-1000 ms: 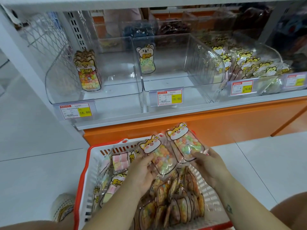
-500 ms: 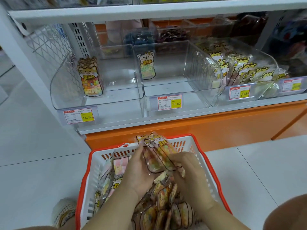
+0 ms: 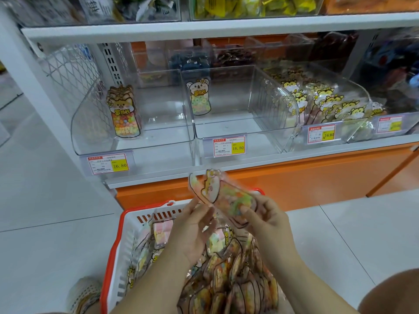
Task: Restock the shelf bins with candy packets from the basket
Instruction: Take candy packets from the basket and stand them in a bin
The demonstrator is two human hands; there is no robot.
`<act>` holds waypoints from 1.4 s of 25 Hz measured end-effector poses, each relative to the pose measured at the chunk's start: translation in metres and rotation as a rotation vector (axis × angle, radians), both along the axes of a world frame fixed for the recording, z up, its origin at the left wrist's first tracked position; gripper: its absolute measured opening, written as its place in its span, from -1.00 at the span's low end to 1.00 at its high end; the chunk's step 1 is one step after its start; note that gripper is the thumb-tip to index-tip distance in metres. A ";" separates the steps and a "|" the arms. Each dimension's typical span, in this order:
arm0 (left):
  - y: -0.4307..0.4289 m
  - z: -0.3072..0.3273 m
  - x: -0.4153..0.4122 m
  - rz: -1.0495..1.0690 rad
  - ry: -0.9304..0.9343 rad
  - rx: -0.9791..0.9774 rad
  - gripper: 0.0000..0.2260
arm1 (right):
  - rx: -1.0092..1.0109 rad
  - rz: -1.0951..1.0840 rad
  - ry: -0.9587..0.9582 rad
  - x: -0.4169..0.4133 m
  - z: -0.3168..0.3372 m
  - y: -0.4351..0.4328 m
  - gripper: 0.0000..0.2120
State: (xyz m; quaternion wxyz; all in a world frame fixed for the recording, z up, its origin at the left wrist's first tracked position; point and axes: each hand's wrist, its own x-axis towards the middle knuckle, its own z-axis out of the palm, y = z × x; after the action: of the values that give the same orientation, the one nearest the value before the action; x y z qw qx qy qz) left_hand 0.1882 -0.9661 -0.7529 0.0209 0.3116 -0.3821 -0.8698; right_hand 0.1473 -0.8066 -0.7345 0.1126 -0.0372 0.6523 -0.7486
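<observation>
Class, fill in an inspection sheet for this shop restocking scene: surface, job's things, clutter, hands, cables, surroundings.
Surface: white shelf carrying three clear bins.
Job's things: left bin holds a small upright stack; middle bin holds one packet; right bin is well filled; red-rimmed basket is full of packets.
Clutter: nothing seen.
Hands: left hand and right hand both pinch candy packets above the basket.
Cables: nothing seen.
Surroundings: price tags, upper shelf of snacks, white floor tiles.
</observation>
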 end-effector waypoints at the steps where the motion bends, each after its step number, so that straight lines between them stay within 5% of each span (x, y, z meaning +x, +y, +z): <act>1: -0.001 -0.003 0.000 -0.039 -0.035 -0.036 -0.80 | 0.037 0.027 -0.006 0.001 -0.002 -0.001 -0.82; 6: 0.004 -0.014 0.000 -0.052 -0.139 -0.030 -0.92 | -0.034 0.025 -0.264 -0.003 -0.027 -0.001 -0.82; 12: -0.002 -0.024 0.001 -0.082 -0.154 -0.382 -0.63 | -0.106 0.017 -0.344 -0.012 -0.021 0.004 -0.83; 15: -0.014 -0.033 0.011 -0.133 -0.248 -0.845 -0.49 | -0.020 -0.114 -0.254 -0.022 -0.022 0.012 -0.89; 18: -0.019 -0.031 0.016 -0.139 -0.209 -1.151 -0.76 | 0.155 -0.162 -0.054 -0.022 -0.020 0.013 -0.90; 20: -0.017 -0.028 0.014 -0.164 -0.172 -1.174 -0.95 | 0.237 -0.129 0.098 -0.012 -0.011 0.006 -0.82; 22: -0.012 -0.028 0.011 -0.183 -0.130 -1.188 -0.59 | 0.333 -0.103 0.254 -0.001 -0.005 -0.001 -0.72; 24: -0.007 -0.021 0.007 -0.162 -0.155 -1.083 -0.19 | 0.428 -0.094 0.416 0.004 -0.008 -0.005 -0.60; 26: -0.001 -0.012 0.004 -0.108 -0.194 -0.780 0.02 | 0.534 -0.095 0.634 0.003 -0.018 -0.003 -0.60; 27: 0.002 -0.008 0.003 -0.048 -0.150 -0.568 -0.04 | 0.565 -0.084 0.761 0.003 -0.020 -0.002 -0.64; 29: 0.008 0.004 0.001 0.030 -0.022 -0.138 -0.49 | 0.588 -0.056 0.960 0.001 -0.026 -0.001 -0.75; 31: 0.009 0.019 0.004 -0.012 0.019 0.098 -0.74 | 0.579 -0.054 1.071 -0.003 -0.027 -0.001 -0.79; 33: 0.009 0.034 0.008 -0.070 0.096 0.192 -0.69 | 0.572 -0.060 1.144 -0.004 -0.026 -0.003 -0.79; 35: 0.009 0.047 0.011 -0.092 0.179 0.070 -0.71 | 0.585 -0.038 1.189 -0.004 -0.019 -0.006 -0.81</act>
State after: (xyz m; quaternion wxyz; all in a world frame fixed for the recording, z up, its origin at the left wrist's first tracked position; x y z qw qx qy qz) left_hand 0.1996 -0.9566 -0.7055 0.0041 0.2153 -0.3618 -0.9070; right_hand 0.1429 -0.8129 -0.7539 -0.2744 -0.4003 0.7803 -0.3944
